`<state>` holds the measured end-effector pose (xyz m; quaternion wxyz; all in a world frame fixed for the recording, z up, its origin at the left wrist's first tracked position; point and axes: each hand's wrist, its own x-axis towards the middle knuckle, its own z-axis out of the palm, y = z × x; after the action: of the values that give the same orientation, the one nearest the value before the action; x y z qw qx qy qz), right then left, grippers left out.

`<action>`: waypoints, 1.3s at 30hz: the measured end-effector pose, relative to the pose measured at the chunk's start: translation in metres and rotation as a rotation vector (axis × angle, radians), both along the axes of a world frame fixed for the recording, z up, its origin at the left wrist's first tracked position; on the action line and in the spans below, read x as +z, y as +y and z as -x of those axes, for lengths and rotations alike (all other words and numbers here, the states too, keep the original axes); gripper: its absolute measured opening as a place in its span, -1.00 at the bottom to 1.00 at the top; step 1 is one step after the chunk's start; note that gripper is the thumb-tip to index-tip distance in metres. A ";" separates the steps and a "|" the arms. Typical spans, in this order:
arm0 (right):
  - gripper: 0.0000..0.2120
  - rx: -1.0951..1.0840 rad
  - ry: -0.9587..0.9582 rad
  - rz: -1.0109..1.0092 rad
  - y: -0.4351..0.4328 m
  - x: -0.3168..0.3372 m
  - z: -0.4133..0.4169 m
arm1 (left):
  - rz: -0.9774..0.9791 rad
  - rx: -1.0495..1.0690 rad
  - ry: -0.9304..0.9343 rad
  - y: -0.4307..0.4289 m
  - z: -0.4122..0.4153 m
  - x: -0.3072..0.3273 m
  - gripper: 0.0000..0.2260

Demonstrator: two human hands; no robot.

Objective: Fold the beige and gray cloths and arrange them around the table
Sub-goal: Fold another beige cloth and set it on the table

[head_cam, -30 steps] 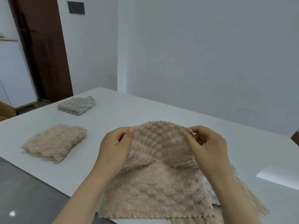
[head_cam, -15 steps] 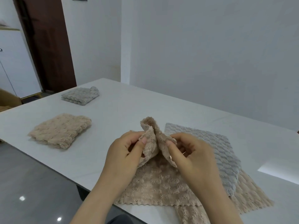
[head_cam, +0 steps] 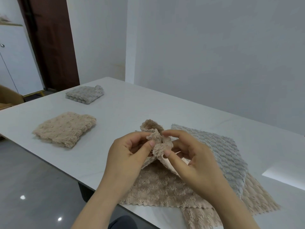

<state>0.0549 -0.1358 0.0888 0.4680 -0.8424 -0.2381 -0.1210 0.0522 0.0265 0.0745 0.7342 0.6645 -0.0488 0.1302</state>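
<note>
Head view: 2 cloths look finished. A folded gray lies toward the far left corner of the table, and a folded beige lies at the table's left side, nearer the front edge, well apart from it. The third is in progress: the left hand and right hand each pinch bunched far-edge fabric of the beige cloth between thumb and fingers, close together and lifted off the table, while its near half lies flat at the table's front edge. It has no clean fold yet. A flat gray lies unfolded on the table's right side, over a bottom beige. Whether the beige overhanging the front edge is a separate cloth, I cannot tell. So at least 3 remain to fold and place.
</note>
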 end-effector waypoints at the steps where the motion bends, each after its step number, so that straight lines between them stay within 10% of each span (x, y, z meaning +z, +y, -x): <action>1: -0.65 0.028 0.015 0.011 -0.001 0.001 -0.001 | 0.008 0.003 0.003 0.000 0.000 -0.001 -0.86; 15: -0.97 0.063 -0.046 0.066 -0.003 0.020 -0.023 | -0.022 0.067 0.009 0.002 0.001 0.005 -0.89; 39: -0.91 0.034 -0.079 0.152 0.002 0.026 -0.023 | -0.263 0.090 -0.052 0.004 0.010 0.011 -0.85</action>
<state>0.0776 -0.1335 0.1148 0.3948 -0.8660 -0.2793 -0.1274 0.0426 0.0306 0.0859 0.6327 0.7530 -0.0547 0.1726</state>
